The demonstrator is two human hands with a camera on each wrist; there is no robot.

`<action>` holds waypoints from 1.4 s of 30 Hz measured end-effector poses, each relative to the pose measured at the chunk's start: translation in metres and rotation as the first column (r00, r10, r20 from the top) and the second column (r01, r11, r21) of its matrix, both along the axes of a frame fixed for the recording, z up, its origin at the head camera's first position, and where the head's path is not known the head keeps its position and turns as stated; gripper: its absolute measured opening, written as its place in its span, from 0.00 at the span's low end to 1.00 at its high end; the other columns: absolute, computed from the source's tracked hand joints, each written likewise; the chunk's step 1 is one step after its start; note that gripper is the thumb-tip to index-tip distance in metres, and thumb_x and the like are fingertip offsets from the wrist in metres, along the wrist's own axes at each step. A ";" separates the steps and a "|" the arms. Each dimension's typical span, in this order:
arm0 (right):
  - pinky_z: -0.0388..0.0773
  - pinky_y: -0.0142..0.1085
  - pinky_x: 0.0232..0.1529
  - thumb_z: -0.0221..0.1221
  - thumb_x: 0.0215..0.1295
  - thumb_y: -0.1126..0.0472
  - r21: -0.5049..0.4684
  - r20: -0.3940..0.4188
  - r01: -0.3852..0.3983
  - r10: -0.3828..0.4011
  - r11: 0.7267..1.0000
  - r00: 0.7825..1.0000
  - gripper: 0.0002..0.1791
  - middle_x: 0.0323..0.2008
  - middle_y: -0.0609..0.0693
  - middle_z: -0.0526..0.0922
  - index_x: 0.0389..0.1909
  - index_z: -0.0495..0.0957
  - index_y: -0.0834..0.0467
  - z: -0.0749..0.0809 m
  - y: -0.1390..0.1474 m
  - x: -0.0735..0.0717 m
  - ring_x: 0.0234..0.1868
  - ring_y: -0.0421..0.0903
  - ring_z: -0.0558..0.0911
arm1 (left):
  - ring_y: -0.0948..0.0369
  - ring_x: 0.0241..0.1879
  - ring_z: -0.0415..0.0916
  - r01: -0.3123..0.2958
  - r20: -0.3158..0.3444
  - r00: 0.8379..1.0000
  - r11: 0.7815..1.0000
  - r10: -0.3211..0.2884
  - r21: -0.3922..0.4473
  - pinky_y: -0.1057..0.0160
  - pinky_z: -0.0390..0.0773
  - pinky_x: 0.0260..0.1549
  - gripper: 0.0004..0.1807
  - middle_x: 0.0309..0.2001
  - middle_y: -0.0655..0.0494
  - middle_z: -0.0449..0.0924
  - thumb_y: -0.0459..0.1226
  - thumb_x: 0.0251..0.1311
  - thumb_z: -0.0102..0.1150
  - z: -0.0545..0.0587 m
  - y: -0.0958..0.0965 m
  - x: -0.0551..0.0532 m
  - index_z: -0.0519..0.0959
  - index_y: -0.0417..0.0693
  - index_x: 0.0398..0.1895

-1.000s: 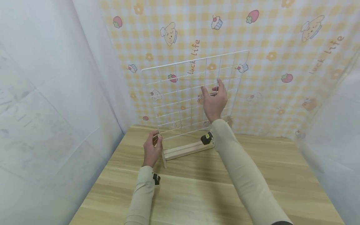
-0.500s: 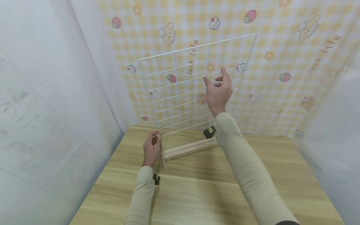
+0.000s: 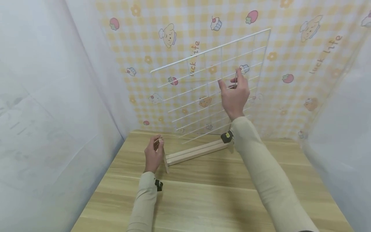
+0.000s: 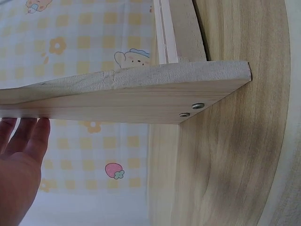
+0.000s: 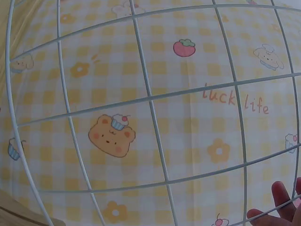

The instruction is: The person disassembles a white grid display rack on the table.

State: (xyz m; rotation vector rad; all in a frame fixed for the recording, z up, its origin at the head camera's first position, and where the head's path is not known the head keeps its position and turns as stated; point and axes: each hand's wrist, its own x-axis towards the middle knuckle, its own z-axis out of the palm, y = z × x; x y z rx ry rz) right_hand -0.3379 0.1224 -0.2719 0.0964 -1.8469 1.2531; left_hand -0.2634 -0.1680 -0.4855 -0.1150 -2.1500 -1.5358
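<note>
In the head view my right hand (image 3: pixel 235 96) holds a white wire grid panel (image 3: pixel 210 50) by its inner wires, the panel tilted with its right side higher. My left hand (image 3: pixel 153 155) pinches the top of a short upright on a pale wooden stand (image 3: pixel 197 153), whose long grooved bar runs to the right. The panel's lower edge hangs over the bar, apart from the left upright. The left wrist view shows that upright board (image 4: pixel 131 99), with two metal screws near its base and fingertips against it. In the right wrist view, fingertips (image 5: pixel 281 200) are at the grid wires.
The stand is on a wood-grain table (image 3: pixel 197 199). Behind it hangs a yellow checked cloth (image 3: pixel 179 48) with cartoon prints, and white sheets (image 3: pixel 58 112) close in both sides. Each wrist carries a small black camera (image 3: pixel 227 137).
The right hand has moved up and to the right with the grid panel, and a gap has opened between its lower left corner and the upright. The left hand stays on the stand.
</note>
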 end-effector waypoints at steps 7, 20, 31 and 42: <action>0.85 0.44 0.48 0.68 0.61 0.53 0.079 -0.010 0.040 -0.039 0.996 0.999 0.36 0.44 0.63 0.80 0.70 0.69 0.58 -0.008 0.024 0.001 0.39 0.59 0.83 | 0.40 0.66 0.73 0.020 0.007 1.000 1.000 -0.020 0.009 0.49 0.75 0.68 0.18 0.65 0.38 0.74 0.39 0.74 0.53 -0.011 -0.009 -0.009 0.72 0.43 0.63; 0.86 0.47 0.46 0.67 0.61 0.52 0.131 0.027 0.081 -0.086 0.988 0.996 0.37 0.44 0.64 0.80 0.70 0.69 0.61 -0.029 0.056 0.005 0.38 0.60 0.86 | 0.42 0.65 0.75 0.018 0.016 1.000 1.000 -0.018 -0.015 0.52 0.75 0.68 0.18 0.65 0.40 0.75 0.41 0.75 0.51 -0.009 -0.011 -0.004 0.72 0.44 0.63; 0.83 0.51 0.46 0.68 0.60 0.56 0.199 0.025 0.113 -0.120 0.973 0.992 0.36 0.44 0.67 0.82 0.68 0.70 0.65 -0.046 0.073 0.007 0.36 0.63 0.85 | 0.41 0.66 0.74 0.027 0.058 0.998 0.999 -0.024 -0.041 0.53 0.74 0.68 0.19 0.66 0.36 0.72 0.34 0.75 0.49 0.010 -0.002 0.008 0.70 0.35 0.65; 0.79 0.54 0.51 0.67 0.60 0.55 0.288 0.038 0.094 -0.109 0.953 0.993 0.36 0.44 0.68 0.82 0.66 0.70 0.68 -0.059 0.089 0.011 0.36 0.64 0.84 | 0.44 0.62 0.79 0.024 0.020 1.000 0.999 -0.023 -0.033 0.55 0.78 0.65 0.18 0.61 0.43 0.78 0.40 0.74 0.53 -0.009 -0.007 -0.003 0.73 0.43 0.62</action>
